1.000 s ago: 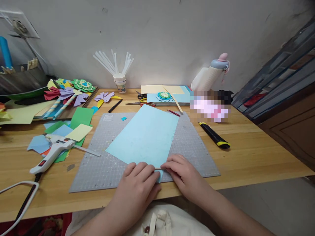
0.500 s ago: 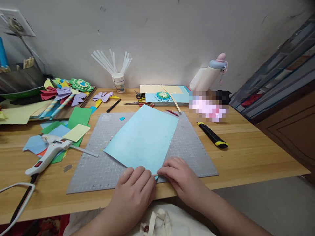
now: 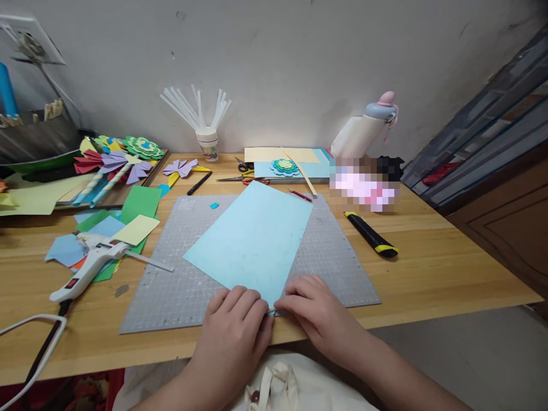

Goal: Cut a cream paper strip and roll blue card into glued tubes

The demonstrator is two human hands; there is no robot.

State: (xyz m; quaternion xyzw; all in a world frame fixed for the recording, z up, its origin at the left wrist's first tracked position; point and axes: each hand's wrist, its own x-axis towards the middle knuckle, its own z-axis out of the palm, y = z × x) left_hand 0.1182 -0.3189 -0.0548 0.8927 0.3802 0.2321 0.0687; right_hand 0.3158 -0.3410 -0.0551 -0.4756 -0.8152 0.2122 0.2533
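Observation:
A light blue sheet of paper (image 3: 252, 240) lies slantwise on the grey cutting mat (image 3: 171, 297), one corner toward the table's front edge. At that near corner my left hand (image 3: 237, 325) is closed, with its fingers curled over the paper and a thin stick (image 3: 271, 311). Just to the right, my right hand (image 3: 314, 308) pinches the other end of the stick. The stick lies across the corner, and only a short piece of it shows between my hands; the fingertips partly hide it.
A white glue gun (image 3: 92, 262) rests on paper scraps at the left. Behind the mat are a cup of straws (image 3: 208, 142), scissors (image 3: 231, 179) and a pencil (image 3: 301, 196). A black and yellow cutter (image 3: 370, 234) lies right; a bottle (image 3: 368, 131) leans behind.
The paper's near corner is now turned in around the stick a little differently, and my hands have shifted slightly. The whole view has moved a little.

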